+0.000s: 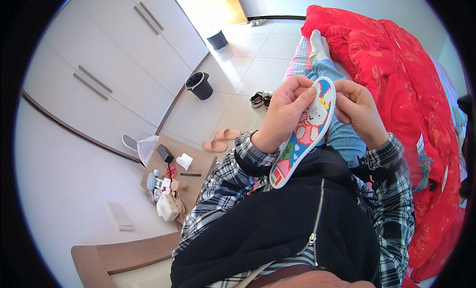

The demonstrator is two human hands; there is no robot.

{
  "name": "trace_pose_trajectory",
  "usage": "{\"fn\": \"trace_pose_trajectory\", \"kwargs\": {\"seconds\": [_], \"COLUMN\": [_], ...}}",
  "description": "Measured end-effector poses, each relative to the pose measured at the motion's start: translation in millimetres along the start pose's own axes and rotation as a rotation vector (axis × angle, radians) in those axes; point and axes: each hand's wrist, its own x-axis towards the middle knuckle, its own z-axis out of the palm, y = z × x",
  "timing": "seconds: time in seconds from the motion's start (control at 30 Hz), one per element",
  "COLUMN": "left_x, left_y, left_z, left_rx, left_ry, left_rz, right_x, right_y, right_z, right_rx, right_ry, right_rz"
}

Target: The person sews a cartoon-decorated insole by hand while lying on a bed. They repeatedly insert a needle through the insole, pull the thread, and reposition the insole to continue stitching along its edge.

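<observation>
An embroidered shoe insole [308, 128] with a white rim and a stitched cartoon animal on blue is held up at a slant above my lap. My left hand [292, 111] grips its upper left edge, thumb on the stitched face. At the upper right edge is my right hand [359, 106], its thumb and fingers pinched together; whether they hold the rim or a needle or thread is too small to tell. A bundle of colored threads [424, 171] lies on the red quilt [401, 83] to the right.
A wooden bedside table [199, 163] at the left bears red-handled scissors [171, 171], a black pen [190, 174], a crumpled tissue [184, 161] and a black box [165, 153]. Pink slippers [223, 135], sneakers [261, 99] and a black trash bin [200, 86] stand on the tiled floor.
</observation>
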Motion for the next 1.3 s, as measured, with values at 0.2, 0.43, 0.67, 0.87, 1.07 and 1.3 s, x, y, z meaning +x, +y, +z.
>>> {"fn": "trace_pose_trajectory", "kwargs": {"seconds": [0.2,0.43,0.67,0.87,1.07,1.3], "left_x": [-0.6,-2.3,-4.7,-5.0,-3.8,-3.0], "left_y": [0.2,0.7,-0.9,-1.0,-3.0,-3.3], "left_z": [-0.3,-0.9,-3.6,-5.6,-2.3,-7.9], "left_rx": [-0.034,0.186,0.424,0.458,0.362,0.27], "left_ry": [-0.059,-0.049,-0.038,-0.054,-0.049,-0.11], "left_rz": [0.012,0.07,0.148,0.134,0.126,0.055], "right_x": [0.2,-3.9,-2.7,-3.1,-5.0,-4.1], "right_y": [6.4,1.0,-2.2,6.2,11.5,12.2], "right_z": [-3.1,-5.9,-9.4,-11.2,-11.8,-11.2], "right_rx": [0.24,0.254,0.16,0.168,0.151,0.089], "right_ry": [-0.053,-0.053,-0.053,-0.077,-0.094,-0.082], "right_rz": [0.065,0.103,0.148,0.105,0.073,0.045]}}
